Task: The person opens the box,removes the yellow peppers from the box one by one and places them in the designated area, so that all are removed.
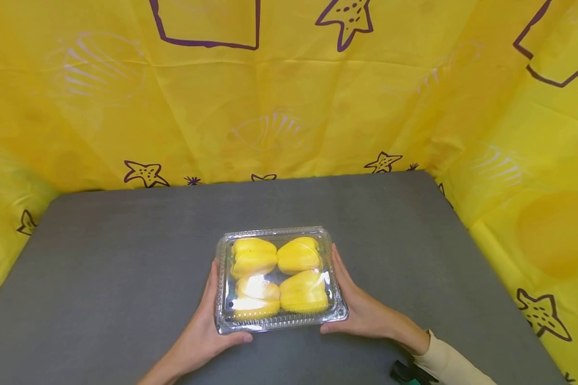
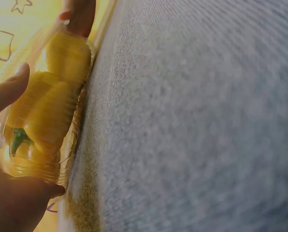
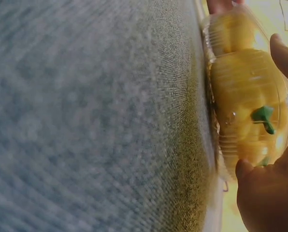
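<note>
A clear plastic clamshell container (image 1: 274,324) with its lid down sits between both hands over the front middle of the table. Inside it lie several yellow bell peppers (image 1: 302,291) in two rows. My left hand (image 1: 203,327) grips its left side, thumb along the near edge. On the opposite side my right hand (image 1: 362,314) holds it the same way, fingers up the side wall. Green stems (image 3: 263,118) show through the plastic in both wrist views. The container's underside is hidden, and its lower edge appears close to the grey surface there.
The grey table (image 1: 125,256) spreads around the container. Yellow cloth (image 1: 289,96) with starfish and fish drawings hangs behind it and along both sides. A small dark object (image 1: 407,372) shows beside the right sleeve (image 1: 450,359) at the bottom edge.
</note>
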The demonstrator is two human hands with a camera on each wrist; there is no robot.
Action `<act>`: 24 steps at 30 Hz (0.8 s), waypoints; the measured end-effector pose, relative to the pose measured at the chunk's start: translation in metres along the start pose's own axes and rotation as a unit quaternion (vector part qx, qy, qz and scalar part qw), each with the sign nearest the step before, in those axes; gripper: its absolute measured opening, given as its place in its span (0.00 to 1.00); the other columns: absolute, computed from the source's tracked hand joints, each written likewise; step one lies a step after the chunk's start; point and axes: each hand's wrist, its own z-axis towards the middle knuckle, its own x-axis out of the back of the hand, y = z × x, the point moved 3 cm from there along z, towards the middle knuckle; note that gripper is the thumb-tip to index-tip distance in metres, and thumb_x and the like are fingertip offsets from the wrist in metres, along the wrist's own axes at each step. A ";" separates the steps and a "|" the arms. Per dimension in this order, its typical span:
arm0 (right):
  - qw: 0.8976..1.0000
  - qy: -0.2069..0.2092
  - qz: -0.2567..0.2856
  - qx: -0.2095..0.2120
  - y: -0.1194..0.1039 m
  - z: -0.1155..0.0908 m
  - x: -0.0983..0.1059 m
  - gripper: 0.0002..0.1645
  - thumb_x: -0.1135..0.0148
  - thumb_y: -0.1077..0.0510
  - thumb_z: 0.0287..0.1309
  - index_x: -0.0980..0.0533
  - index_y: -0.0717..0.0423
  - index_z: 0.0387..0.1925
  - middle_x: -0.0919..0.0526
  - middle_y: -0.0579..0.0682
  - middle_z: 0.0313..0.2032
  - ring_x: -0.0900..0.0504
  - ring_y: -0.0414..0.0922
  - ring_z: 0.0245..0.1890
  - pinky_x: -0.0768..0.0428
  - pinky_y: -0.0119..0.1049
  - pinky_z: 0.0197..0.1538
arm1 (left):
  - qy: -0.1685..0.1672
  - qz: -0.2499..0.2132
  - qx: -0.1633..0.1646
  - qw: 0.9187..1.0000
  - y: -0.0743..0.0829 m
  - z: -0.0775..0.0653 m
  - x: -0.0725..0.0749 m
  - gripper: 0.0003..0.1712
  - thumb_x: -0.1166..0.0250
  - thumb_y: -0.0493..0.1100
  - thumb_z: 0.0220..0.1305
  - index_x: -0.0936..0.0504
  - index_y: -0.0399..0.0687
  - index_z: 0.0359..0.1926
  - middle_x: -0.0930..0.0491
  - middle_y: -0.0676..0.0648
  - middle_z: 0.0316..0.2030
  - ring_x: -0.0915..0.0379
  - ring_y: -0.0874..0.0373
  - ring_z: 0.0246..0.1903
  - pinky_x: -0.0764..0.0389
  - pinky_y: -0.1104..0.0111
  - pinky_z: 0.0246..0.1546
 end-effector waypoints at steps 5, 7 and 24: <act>1.000 -0.003 -0.018 0.001 0.001 0.000 0.001 0.79 0.23 0.45 0.46 0.76 0.53 0.75 0.79 0.57 0.75 0.71 0.54 0.75 0.59 0.30 0.71 | -0.006 -0.023 0.052 0.998 0.002 0.000 -0.002 0.80 0.18 0.41 0.41 0.74 0.59 0.77 0.75 0.46 0.77 0.79 0.50 0.74 0.65 0.90 0.61; 1.000 -0.006 -0.021 0.003 0.000 0.000 0.001 0.78 0.24 0.45 0.48 0.77 0.54 0.75 0.79 0.57 0.75 0.71 0.55 0.75 0.60 0.31 0.71 | -0.011 -0.043 0.057 0.997 0.002 0.001 -0.003 0.78 0.20 0.39 0.44 0.74 0.59 0.77 0.76 0.46 0.76 0.80 0.45 0.73 0.65 0.90 0.61; 0.998 -0.059 -0.016 -0.016 0.000 -0.002 0.007 0.67 0.36 0.46 0.62 0.81 0.48 0.74 0.83 0.53 0.74 0.72 0.52 0.75 0.61 0.30 0.71 | -0.045 -0.159 0.058 0.985 0.002 -0.001 -0.002 0.68 0.30 0.33 0.55 0.75 0.65 0.76 0.83 0.52 0.75 0.88 0.53 0.72 0.65 0.86 0.65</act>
